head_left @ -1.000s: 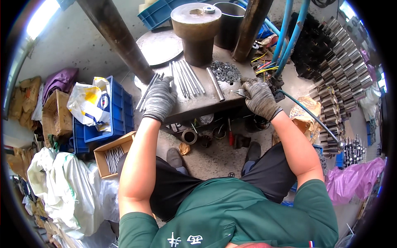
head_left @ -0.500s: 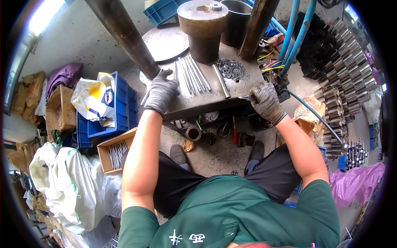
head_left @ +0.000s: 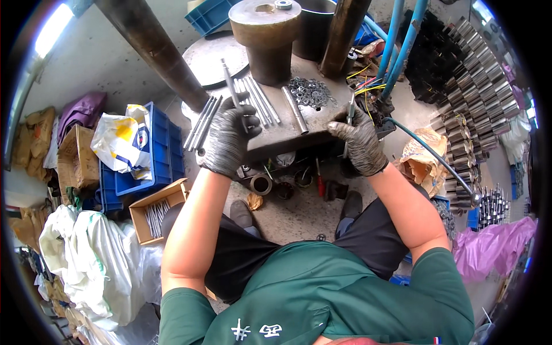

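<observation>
My left hand [head_left: 229, 141], in a grey work glove, grips a slim metal rod [head_left: 227, 77] that sticks up past the fingers. Just left of it, several similar rods [head_left: 200, 125] lie at the edge of the steel bench [head_left: 276, 137]; more rods [head_left: 263, 103] lie in a row beyond it. My right hand [head_left: 362, 141], gloved too, is closed round a slim pointed metal tool [head_left: 351, 106] over the bench's right front corner; its exact kind is unclear. Between the hands a thicker metal tube [head_left: 295, 110] lies beside a heap of small metal rings [head_left: 310, 93].
A heavy round steel block [head_left: 265, 43] and a dark post [head_left: 150, 49] rise at the back. To the left are a blue crate [head_left: 167, 144] and a cardboard box of rods [head_left: 154, 221]. Blue hoses [head_left: 397, 54] and stacked metal cylinders [head_left: 468, 92] stand right.
My left hand has lifted a rod off the bench and tilted it upward. The tool in my right hand has turned from pointing left to upright. The view has shifted slightly.
</observation>
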{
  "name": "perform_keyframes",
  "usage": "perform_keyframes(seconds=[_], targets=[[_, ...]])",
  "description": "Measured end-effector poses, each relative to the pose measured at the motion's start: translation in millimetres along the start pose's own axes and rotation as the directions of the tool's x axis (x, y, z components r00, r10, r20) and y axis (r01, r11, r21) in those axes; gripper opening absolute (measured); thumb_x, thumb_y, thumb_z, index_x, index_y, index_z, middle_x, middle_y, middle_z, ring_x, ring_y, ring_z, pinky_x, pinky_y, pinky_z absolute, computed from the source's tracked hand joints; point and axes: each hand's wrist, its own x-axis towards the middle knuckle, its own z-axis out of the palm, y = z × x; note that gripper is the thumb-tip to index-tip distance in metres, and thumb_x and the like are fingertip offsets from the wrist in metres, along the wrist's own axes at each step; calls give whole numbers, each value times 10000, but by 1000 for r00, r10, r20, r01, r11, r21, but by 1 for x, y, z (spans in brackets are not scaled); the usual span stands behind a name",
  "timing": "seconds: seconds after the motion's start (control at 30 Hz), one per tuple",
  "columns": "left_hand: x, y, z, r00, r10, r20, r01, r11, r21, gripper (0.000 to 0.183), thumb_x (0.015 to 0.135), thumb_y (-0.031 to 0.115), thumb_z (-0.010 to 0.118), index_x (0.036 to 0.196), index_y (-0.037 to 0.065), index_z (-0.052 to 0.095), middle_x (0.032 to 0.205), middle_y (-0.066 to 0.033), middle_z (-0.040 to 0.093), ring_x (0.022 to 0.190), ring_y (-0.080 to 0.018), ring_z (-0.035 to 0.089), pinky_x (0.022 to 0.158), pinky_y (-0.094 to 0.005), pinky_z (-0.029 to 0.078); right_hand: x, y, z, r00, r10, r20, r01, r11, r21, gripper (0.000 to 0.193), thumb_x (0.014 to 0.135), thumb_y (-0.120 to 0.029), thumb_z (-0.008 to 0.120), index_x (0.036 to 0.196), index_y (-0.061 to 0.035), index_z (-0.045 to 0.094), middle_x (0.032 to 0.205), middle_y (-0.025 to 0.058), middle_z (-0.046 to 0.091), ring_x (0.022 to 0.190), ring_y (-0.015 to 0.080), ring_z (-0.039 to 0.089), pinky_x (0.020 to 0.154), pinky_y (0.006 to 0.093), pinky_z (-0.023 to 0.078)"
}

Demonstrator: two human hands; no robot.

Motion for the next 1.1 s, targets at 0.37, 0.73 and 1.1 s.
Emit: perform_keyframes(seconds=[0.37,0.73,1.1], targets=[[-30,-43,57,978,-126,169,41,900,434,208,1013,212,665,1138,48,637,763,25,608,591,-25,540,500,-160,428,-5,5,28,988,116,101,-137,963,234,132,887,-13,714,999,-24,646,923,49,696,845,129,673,796,282,562],[-18,-35,43,970,-233,68,221,963,154,206,994,183,642,1110,18,595,911,-64,669,634,-80,580,490,-192,459,-3,-22,-2,798,456,394,-573,776,262,331,918,-171,674,1220,-39,653,1097,147,707,940,213,713,788,370,626],[-17,-33,29,964,-255,74,251,966,60,112,969,136,658,1013,35,633,731,-20,580,567,-78,524,442,-198,395,-6,-30,10,802,-388,453,577,310,-755,578,707,-9,652,1283,-33,676,1088,189,650,1019,393,605,897,475,501]])
